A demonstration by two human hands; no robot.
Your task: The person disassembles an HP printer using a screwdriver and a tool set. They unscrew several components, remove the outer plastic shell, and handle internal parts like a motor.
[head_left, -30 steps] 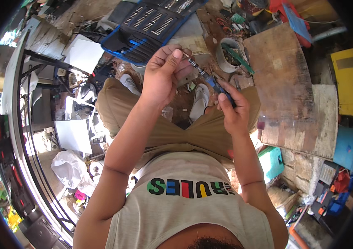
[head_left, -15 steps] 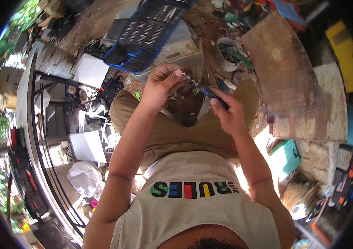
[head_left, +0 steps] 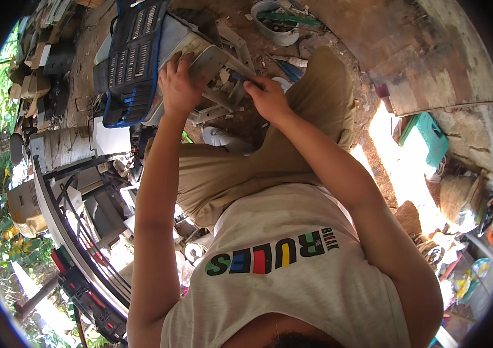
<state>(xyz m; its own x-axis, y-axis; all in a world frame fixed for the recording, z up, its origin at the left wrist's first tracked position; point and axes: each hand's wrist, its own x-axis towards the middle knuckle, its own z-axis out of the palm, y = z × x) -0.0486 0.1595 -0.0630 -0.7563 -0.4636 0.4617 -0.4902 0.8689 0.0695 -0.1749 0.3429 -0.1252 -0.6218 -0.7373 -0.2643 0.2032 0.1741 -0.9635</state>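
Observation:
My left hand lies with its fingers stretched out on the top edge of a grey boxy machine. Closed around the dark handle of a screwdriver is my right hand, a little to the right of the machine's side. The screwdriver's shaft points at the machine, though its tip is hard to make out. Left of my left hand, an unrolled black tool case with blue trim rests on the machine. Rows of silver screwdriver bits fill it.
Behind my right hand stands a white bucket with green pieces in it. A worn wooden board is at the upper right, above a teal case. Scrap and a metal frame crowd the left side. My knees flank the work.
My left hand has left the screwdriver's bit end and come to the machine. My right hand has moved forward and left with the screwdriver. The view has shifted.

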